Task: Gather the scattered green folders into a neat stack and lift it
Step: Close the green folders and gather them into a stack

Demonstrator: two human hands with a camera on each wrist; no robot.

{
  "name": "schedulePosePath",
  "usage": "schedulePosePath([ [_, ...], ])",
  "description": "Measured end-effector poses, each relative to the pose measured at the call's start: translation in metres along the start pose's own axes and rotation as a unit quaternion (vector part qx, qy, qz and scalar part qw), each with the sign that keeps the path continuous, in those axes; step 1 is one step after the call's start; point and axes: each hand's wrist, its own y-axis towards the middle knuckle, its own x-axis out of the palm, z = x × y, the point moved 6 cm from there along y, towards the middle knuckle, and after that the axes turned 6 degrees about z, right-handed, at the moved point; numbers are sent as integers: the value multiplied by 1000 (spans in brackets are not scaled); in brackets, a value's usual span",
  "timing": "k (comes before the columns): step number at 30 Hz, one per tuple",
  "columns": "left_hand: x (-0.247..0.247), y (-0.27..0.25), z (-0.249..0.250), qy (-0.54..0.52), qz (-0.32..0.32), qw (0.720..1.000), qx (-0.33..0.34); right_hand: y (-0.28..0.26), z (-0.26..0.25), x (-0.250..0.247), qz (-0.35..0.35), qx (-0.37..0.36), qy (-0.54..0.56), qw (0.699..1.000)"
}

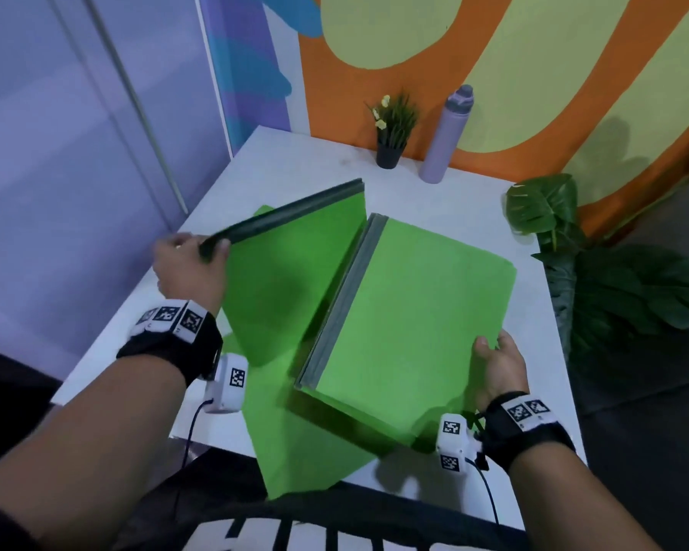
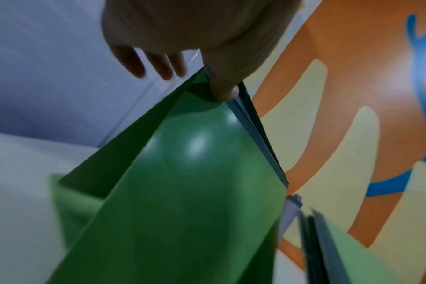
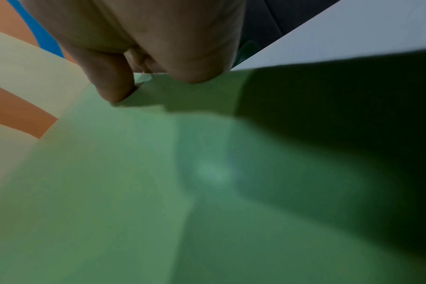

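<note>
Green folders everywhere on the white table [image 1: 327,161], w/ the purple bottle [image 1: 446,137] at the far edge as landmark. Left hand [image 1: 188,268] pinches the dark spine of a tilted folder [image 1: 291,272], thumb on the near face, fingers behind; it hangs nearer the person and left of the bottle. Right hand [image 1: 498,367] grips the near-right corner of a raised folder bundle [image 1: 406,332], thumb on top, well in front of the bottle. More green sheets [image 1: 295,443] lie flat under both, nearest the person, one overhanging the table edge.

Risks, as a judgement: the left grip is only a spine pinch, so covers could splay open or slip; the corner-held bundle could fan out; the overhanging sheet could get dragged off the table.

Writing: only square coded markers on the wristbands [image 1: 530,411]; big white letters at bottom edge, cut off, unreadable.
</note>
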Motion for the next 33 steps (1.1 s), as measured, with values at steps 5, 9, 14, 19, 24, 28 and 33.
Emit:
schedulePosePath([
  [5,-29,4,17,-270,2,963,-14,-18,-7,31,-47,0,4,999],
  [9,-6,-17,-18,-412,-166,879,-176,-31,-11,58,-74,14,44,996],
  [14,6,-82,-41,-431,-322,805,-250,-42,-2,71,-110,31,16,993],
  [19,10,-125,-45,-372,-461,752,-289,-45,-5,75,-118,-17,-49,992],
  [24,20,-113,-51,-262,-489,797,-239,-53,-37,91,-144,-120,-21,982],
  [28,28,-85,-68,-231,-359,876,-223,-73,-35,129,-259,-139,-97,951],
  [33,13,-48,-115,-173,-247,929,-216,-39,-1,120,-177,-171,-312,918],
])
